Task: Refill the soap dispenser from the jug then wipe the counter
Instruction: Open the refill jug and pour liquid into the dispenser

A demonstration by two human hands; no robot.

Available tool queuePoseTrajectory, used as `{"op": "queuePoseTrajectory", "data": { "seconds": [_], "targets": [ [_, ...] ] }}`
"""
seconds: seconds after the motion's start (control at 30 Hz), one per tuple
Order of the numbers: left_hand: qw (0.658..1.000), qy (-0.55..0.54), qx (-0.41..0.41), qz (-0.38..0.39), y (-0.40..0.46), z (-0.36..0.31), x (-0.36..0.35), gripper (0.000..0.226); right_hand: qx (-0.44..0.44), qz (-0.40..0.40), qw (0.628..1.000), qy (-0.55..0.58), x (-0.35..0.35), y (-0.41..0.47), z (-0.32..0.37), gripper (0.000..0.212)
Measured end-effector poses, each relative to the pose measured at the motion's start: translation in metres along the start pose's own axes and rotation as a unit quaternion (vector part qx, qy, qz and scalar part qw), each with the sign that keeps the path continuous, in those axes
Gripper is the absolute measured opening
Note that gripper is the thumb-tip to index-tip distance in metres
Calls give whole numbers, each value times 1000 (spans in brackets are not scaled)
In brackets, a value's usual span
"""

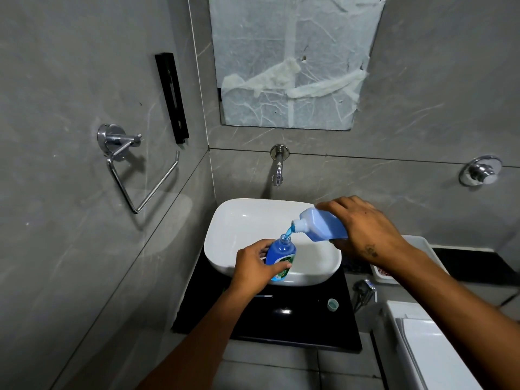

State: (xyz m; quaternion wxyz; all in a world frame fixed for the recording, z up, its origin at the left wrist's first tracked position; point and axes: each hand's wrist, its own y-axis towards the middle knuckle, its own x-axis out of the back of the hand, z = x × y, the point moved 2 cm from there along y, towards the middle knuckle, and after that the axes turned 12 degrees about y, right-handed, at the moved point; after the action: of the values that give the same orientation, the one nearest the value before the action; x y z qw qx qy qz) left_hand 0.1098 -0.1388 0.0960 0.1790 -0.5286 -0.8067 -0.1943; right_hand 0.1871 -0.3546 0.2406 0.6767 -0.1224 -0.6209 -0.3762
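soap dispenser (281,256) held over the front of the basin (225,220), looks nearly full | blue stream runs from tipped jug (323,225) into its open neck: refill under way | wipe of counter (295,322) left; cap (333,304) lies there | left hand (254,267) wraps dispenser; right hand (363,229) clamps jug from above

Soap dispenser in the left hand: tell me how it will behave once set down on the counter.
The soap dispenser looks nearly full of blue liquid, so probably heavy for its size. It is open-topped, so a tip would likely spill. Drips could make its plastic slippery for the left hand.
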Motion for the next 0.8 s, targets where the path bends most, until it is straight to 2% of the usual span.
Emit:
{"op": "queuePoseTrajectory", "data": {
  "seconds": [0.53,0.67,0.8],
  "targets": [
    [1000,-7,14,5,-6,-5,2,48,-12,21,999,42,-25,-10,-3,74],
    [1000,-14,11,-2,-9,0,3,48,-52,32,991,122,-43,-15,-7,75],
    [1000,-20,16,-6,-13,7,3,55,-122,41,965,229,-78,-24,-25,86]
  ]
}}
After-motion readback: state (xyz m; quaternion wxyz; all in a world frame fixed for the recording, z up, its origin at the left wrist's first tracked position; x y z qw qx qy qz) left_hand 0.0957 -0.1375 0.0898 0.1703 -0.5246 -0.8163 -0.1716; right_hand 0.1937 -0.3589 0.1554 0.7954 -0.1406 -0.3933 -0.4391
